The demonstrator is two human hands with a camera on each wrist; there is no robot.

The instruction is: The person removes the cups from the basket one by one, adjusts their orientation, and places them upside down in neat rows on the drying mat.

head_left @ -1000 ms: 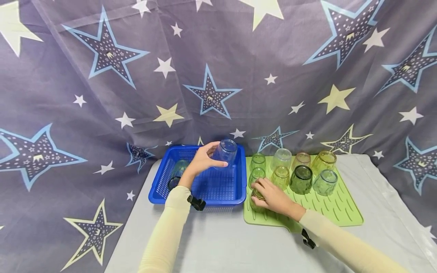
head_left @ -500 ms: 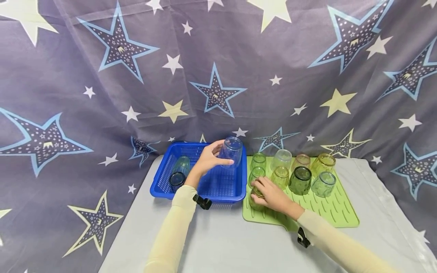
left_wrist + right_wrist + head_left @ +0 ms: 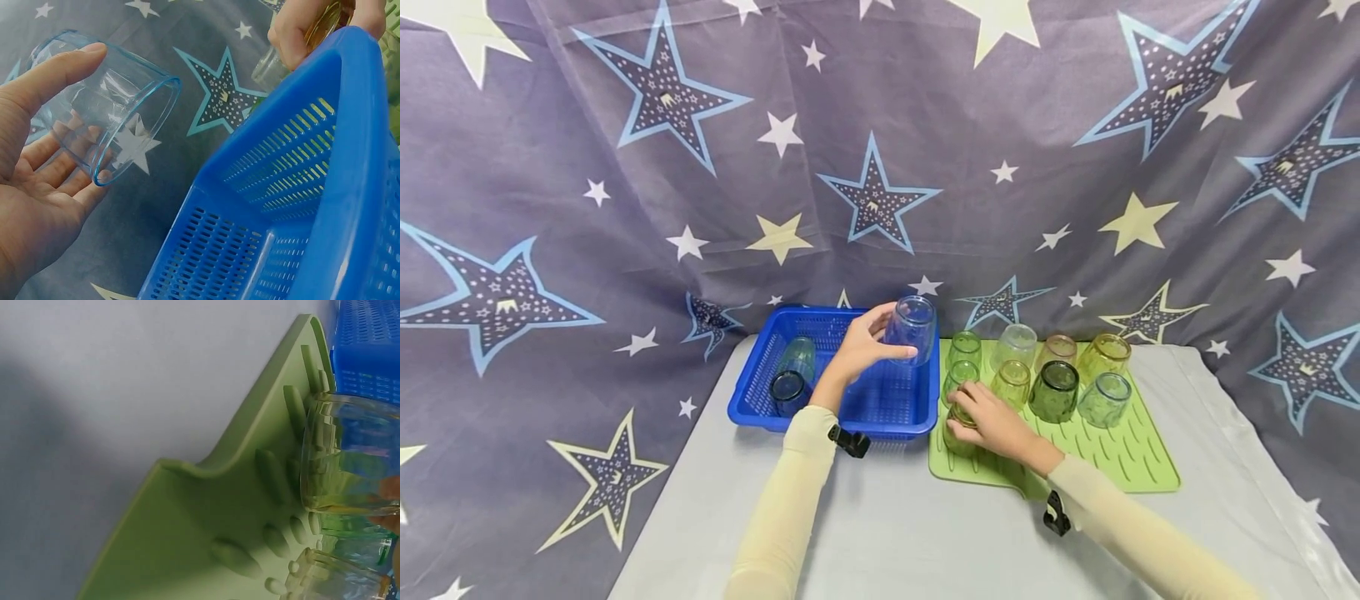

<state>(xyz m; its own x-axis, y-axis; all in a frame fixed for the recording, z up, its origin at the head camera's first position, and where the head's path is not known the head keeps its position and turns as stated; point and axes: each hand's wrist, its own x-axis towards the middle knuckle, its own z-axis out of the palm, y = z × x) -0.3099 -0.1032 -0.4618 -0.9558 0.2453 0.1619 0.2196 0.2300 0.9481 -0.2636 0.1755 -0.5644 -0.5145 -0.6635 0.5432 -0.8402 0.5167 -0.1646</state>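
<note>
Left hand: grip round bluish glass. Right hand: grip round yellowish glass, partly hidden, head view.

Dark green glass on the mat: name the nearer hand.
Right. The right hand is just left of the dark green glass; the left hand is farther left, by the blue basket.

I can read no words, numbers, labels or brand names anywhere in front of me. The only printed signs I can make out are on the cloth: plain white stars and yellow stars, plus bigger speckled stars bearing little crowns.
</note>
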